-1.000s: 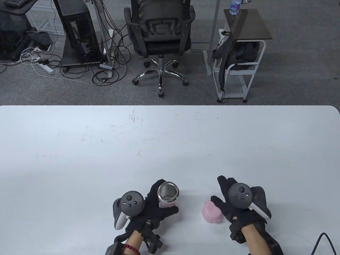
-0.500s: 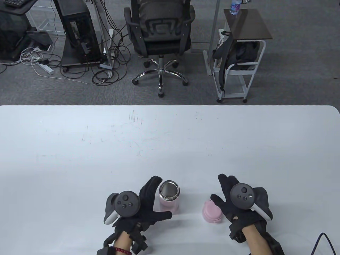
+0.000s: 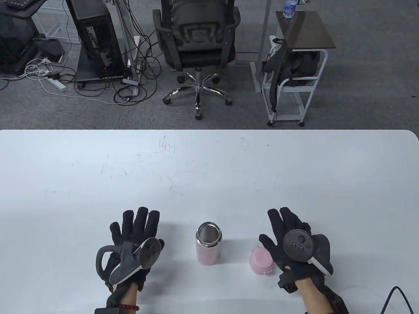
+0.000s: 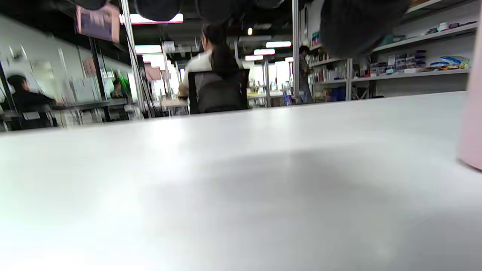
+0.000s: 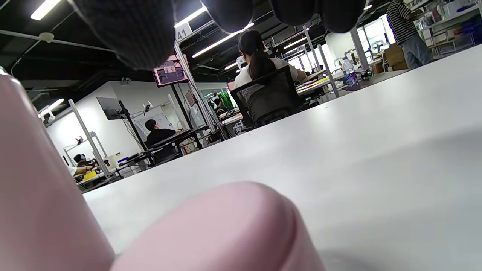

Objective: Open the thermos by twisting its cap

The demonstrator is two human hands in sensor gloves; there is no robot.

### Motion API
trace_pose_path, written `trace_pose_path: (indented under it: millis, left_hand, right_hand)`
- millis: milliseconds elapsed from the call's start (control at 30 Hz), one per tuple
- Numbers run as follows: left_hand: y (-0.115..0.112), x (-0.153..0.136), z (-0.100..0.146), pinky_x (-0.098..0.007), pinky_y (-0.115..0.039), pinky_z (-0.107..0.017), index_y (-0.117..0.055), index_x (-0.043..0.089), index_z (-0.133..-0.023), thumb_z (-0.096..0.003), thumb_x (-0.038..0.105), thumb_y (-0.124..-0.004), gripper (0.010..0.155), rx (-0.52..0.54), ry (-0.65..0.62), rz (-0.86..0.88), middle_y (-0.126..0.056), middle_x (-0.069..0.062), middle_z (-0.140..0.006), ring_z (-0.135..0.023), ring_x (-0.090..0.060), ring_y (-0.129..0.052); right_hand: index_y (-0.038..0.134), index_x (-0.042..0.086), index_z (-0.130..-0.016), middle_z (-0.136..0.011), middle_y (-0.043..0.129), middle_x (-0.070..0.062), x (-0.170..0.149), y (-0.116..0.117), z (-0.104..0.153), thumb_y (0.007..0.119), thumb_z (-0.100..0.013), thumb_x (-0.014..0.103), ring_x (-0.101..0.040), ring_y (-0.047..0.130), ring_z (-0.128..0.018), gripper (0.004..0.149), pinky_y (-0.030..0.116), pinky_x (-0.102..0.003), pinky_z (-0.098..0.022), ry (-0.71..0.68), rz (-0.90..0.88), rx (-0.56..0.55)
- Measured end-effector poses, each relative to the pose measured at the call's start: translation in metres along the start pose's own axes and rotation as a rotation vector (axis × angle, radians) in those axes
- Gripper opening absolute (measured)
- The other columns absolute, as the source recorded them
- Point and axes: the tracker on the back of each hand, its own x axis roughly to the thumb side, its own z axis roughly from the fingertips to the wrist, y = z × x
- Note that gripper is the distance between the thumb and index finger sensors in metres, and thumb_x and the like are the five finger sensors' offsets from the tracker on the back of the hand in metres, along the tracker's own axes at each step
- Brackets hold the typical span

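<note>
A white bench (image 3: 209, 170) is stretching across the foreground, faint scuffs showing on it; behind it a black office chair (image 3: 195, 42) is standing on grey carpet; a computer tower (image 3: 95, 39) with tangled cables is sitting to its left; a white cart (image 3: 294, 85) is carrying a water bottle (image 3: 290, 8) on its dark top.

The thermos (image 4: 472, 113) is cut off by the left wrist view's edge.

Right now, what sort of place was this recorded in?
Probably a shared lab or open office: a white worktable, a black mesh office chair, a black computer tower with tangled cables, and other seated workers beyond.
</note>
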Motion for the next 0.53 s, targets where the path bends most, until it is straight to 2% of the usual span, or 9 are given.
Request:
trace_pose_path:
  millis: [33, 67, 267, 533]
  left_hand:
    - [-0.0009, 0.0018, 0.0011, -0.078, -0.033, -0.074, -0.024, 0.029, -0.115, -0.0513, 0.054, -0.073, 0.084, 0.021, -0.007, 0.027, -0.026, -0.006, -0.125, -0.114, -0.047, -0.028]
    - [-0.0014, 0.0028, 0.0010, -0.078, -0.035, -0.074, -0.026, 0.031, -0.115, -0.0507, 0.055, -0.074, 0.083, 0.050, 0.002, 0.030, -0.031, -0.006, -0.125, -0.114, -0.047, -0.031]
    - [0.0015, 0.0015, 0.0021, -0.078, -0.037, -0.073, -0.028, 0.030, -0.115, -0.0507, 0.055, -0.073, 0.083, 0.068, 0.010, 0.095, -0.032, -0.007, -0.125, -0.113, -0.048, -0.034]
    - [0.0008, 0.0004, -0.0010, -0.078, -0.037, -0.074, -0.027, 0.030, -0.115, -0.0513, 0.055, -0.072, 0.082, 0.045, 0.015, 0.123, -0.032, -0.006, -0.125, -0.114, -0.048, -0.033]
  right_hand:
    - [0.038, 0.011, -0.113, -0.113, 0.031, -0.031, 0.0002, 0.0006, -0.0005, 0.072, -0.051, 0.048, -0.060, 0.040, -0.097, 0.079, 0.031, -0.083, -0.060, 0.000, 0.015, 0.000]
    - [0.038, 0.012, -0.113, -0.113, 0.030, -0.030, 0.0001, 0.0009, -0.0010, 0.072, -0.051, 0.048, -0.060, 0.039, -0.097, 0.079, 0.030, -0.083, -0.060, 0.004, 0.024, -0.004]
    - [0.038, 0.012, -0.113, -0.113, 0.029, -0.030, -0.0031, 0.0047, -0.0037, 0.072, -0.051, 0.048, -0.061, 0.037, -0.098, 0.079, 0.029, -0.083, -0.060, 0.019, 0.035, 0.014]
    - [0.038, 0.011, -0.112, -0.112, 0.031, -0.032, -0.0016, 0.0069, -0.0049, 0.070, -0.051, 0.047, -0.061, 0.040, -0.096, 0.078, 0.030, -0.083, -0.060, 0.011, 0.027, 0.027]
